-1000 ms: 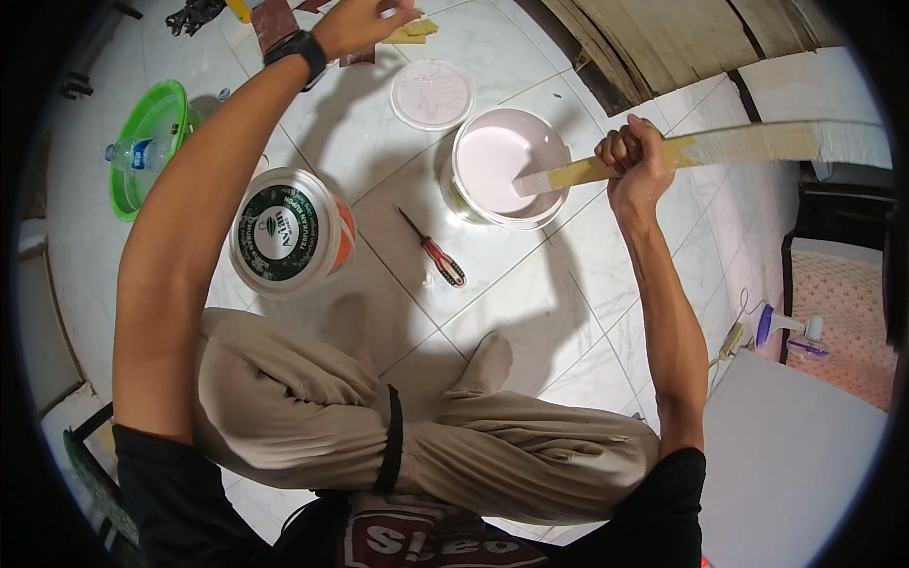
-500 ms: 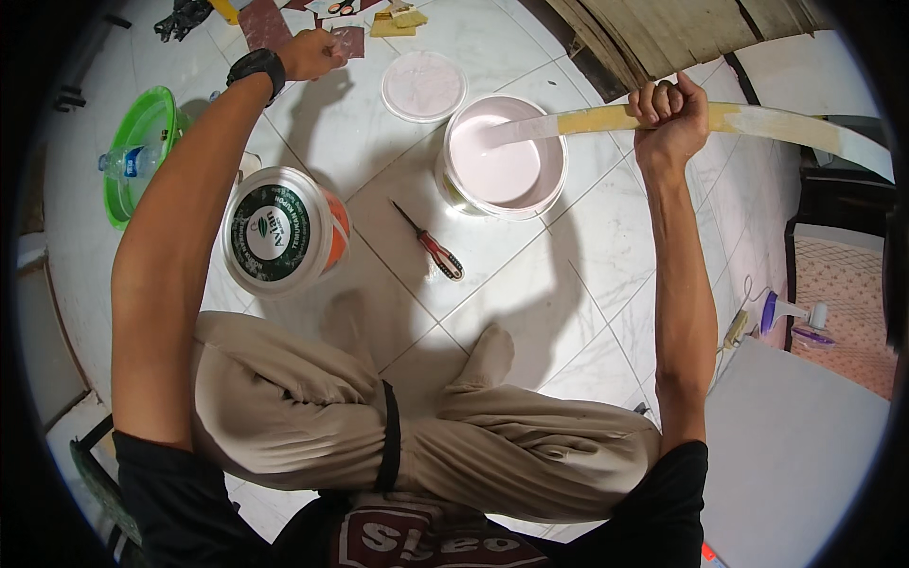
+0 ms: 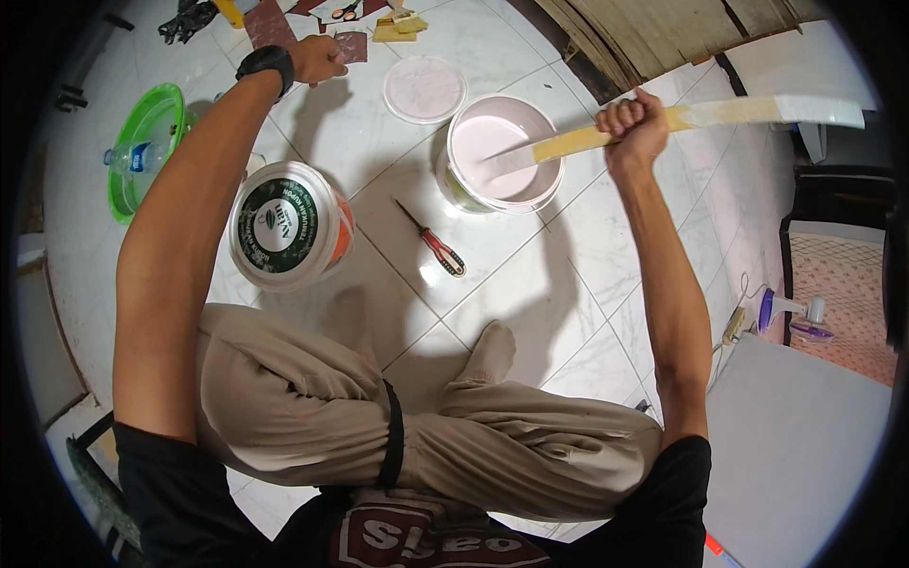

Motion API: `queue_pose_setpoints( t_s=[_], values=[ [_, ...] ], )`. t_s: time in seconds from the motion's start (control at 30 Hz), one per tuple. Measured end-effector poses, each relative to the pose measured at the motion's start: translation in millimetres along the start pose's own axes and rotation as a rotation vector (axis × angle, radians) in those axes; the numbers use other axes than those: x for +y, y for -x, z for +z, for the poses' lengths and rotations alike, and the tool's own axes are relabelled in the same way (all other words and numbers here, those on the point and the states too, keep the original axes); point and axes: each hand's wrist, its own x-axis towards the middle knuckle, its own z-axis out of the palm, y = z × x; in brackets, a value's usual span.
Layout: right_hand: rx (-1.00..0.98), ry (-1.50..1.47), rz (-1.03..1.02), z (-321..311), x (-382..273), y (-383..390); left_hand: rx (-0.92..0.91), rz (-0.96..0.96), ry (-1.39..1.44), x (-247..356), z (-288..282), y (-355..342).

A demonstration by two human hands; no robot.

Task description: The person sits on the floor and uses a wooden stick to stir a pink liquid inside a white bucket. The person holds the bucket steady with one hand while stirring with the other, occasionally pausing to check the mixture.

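My right hand [image 3: 632, 131] is wrapped round a long flat wooden stick [image 3: 701, 115], yellowish in the middle and whitish toward both ends. Its lower end dips into pale pinkish-white paint [image 3: 511, 142] inside an uncovered white bucket [image 3: 555, 194]. My left hand [image 3: 317, 62], with a black watch on the wrist, hovers far left of the bucket with fingers curled; anything inside them is hidden. A dark red sheet [image 3: 351, 47], possibly sandpaper, lies just beside those fingers. The round bucket lid [image 3: 425, 89] rests flat on the tiles between that hand and the bucket.
A red-and-black screwdriver [image 3: 439, 248] lies before my feet. Left of it stands a closed paint bucket [image 3: 276, 225]. Farther left, a green basin [image 3: 156, 109] has a plastic bottle [image 3: 134, 158] at it. Scissors [image 3: 347, 9] and yellow sponge-like pieces [image 3: 401, 26] lie at the far edge.
My right hand has shifted left and slightly nearer, tilting the stick so its outer end swings up and inward. The stick's tip remains in the paint. My left hand has barely moved.
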Motion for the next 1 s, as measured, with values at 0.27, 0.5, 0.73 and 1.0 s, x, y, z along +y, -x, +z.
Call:
queue_pose_setpoints(
  t_s=[0.27,0.5,0.73,1.0],
  values=[
    [-0.149,-0.039,-0.150,0.7,-92.0,1.7,-0.042,0.044,-0.082,-5.5,-1.6,-4.7],
    [-0.398,-0.024,-0.203,33.5,-167.4,28.3,-0.029,0.193,-0.071,-25.7,13.0,-39.1],
    [-0.441,0.053,-0.272,58.0,-189.5,55.4,-0.061,0.198,-0.292,-16.0,16.5,-51.5],
    [-0.481,0.144,-0.307,65.2,-199.3,65.1,0.036,0.271,-0.234,-24.0,22.0,-57.6]
  ],
)
